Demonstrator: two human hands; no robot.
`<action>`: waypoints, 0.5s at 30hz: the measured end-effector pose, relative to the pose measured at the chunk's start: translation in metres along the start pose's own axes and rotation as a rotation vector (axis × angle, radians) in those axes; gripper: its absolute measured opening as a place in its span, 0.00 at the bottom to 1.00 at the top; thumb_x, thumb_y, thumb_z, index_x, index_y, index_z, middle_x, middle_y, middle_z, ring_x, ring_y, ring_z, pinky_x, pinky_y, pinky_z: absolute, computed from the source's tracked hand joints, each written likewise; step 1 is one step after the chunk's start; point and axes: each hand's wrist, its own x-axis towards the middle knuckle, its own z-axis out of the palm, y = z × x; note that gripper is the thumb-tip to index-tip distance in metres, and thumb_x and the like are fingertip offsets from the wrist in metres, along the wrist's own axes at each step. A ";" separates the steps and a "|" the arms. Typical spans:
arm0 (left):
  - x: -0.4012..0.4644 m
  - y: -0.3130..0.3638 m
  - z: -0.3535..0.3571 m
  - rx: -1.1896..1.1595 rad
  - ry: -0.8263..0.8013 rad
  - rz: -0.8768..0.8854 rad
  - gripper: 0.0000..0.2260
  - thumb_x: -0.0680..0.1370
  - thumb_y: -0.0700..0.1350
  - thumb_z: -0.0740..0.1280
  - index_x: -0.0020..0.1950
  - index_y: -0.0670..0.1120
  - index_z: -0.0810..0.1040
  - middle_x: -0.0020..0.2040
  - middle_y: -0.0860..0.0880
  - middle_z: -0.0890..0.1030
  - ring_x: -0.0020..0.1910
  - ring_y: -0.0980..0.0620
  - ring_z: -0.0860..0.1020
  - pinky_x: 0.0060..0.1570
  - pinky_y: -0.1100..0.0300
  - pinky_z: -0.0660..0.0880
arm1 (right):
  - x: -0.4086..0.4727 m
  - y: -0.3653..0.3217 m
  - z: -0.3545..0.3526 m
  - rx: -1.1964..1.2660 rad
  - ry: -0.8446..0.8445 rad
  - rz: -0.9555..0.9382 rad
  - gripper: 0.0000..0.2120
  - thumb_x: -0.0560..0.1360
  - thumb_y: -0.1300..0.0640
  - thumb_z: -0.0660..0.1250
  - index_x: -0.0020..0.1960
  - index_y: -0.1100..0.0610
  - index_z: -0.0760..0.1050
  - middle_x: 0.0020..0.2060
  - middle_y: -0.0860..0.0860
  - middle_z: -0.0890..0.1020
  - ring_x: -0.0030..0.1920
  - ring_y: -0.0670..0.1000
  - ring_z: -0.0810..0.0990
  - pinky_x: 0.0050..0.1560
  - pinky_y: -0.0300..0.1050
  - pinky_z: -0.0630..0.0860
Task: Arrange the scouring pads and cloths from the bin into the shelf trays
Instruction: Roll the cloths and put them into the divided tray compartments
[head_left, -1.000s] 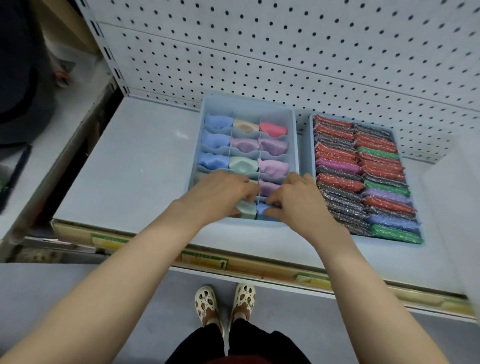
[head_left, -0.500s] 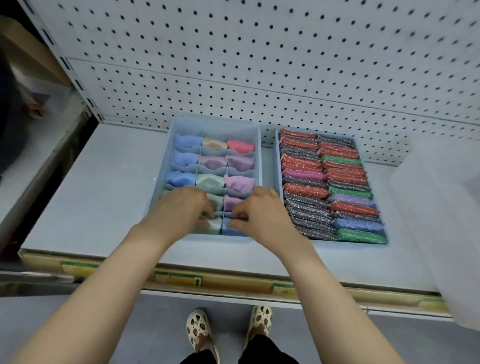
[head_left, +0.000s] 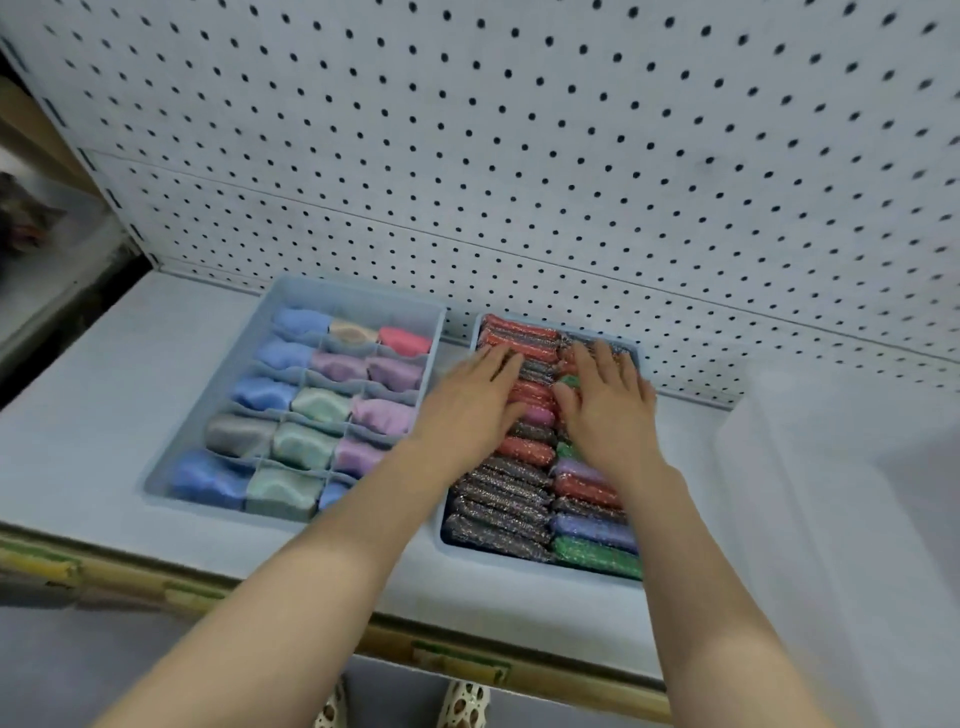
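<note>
**Both palms flat on the scouring pads**

I have my left hand (head_left: 475, 402) and my right hand (head_left: 608, 410) lying side by side on the right-hand tray (head_left: 540, 564), fingers straight and spread, pressing down on the pads without gripping anything. The scouring pads (head_left: 501, 512) are glittery, coarse-looking rolls packed in two tight columns: red, dark silver, pink, purple, blue and green, each a plump sausage shape lying crosswise. My fingertips reach the rearmost red rolls near the tray's back wall.

Just beside it to the left sits the divided tray (head_left: 218, 384), a pale blue plastic box with thin wavy partitions making three columns of small cells. Each cell I can see holds a soft, smooth folded cloth (head_left: 322, 405) in blue, lilac, mint, grey, beige or coral; my left forearm hides its near right corner.

Both trays rest on the matte grey shelf (head_left: 130, 364), against a white perforated pegboard (head_left: 519, 156).
</note>
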 end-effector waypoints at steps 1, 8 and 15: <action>0.003 0.001 0.004 0.026 -0.041 -0.018 0.28 0.83 0.57 0.53 0.80 0.46 0.52 0.80 0.46 0.52 0.79 0.47 0.52 0.76 0.51 0.51 | 0.002 0.003 0.003 -0.016 -0.040 -0.006 0.29 0.82 0.39 0.45 0.80 0.47 0.47 0.80 0.51 0.50 0.79 0.57 0.47 0.77 0.58 0.44; 0.010 0.005 0.004 0.203 -0.134 -0.046 0.27 0.84 0.57 0.47 0.80 0.45 0.52 0.79 0.47 0.57 0.78 0.49 0.54 0.77 0.47 0.46 | 0.008 0.009 0.015 -0.038 -0.057 -0.059 0.28 0.82 0.40 0.41 0.80 0.48 0.49 0.80 0.49 0.51 0.79 0.54 0.46 0.77 0.56 0.42; 0.027 0.016 0.019 0.124 -0.024 -0.096 0.30 0.82 0.60 0.45 0.80 0.46 0.47 0.80 0.43 0.47 0.79 0.45 0.44 0.77 0.45 0.43 | 0.000 0.018 0.016 -0.008 0.018 -0.019 0.32 0.79 0.36 0.37 0.79 0.47 0.51 0.79 0.50 0.52 0.79 0.56 0.46 0.77 0.56 0.44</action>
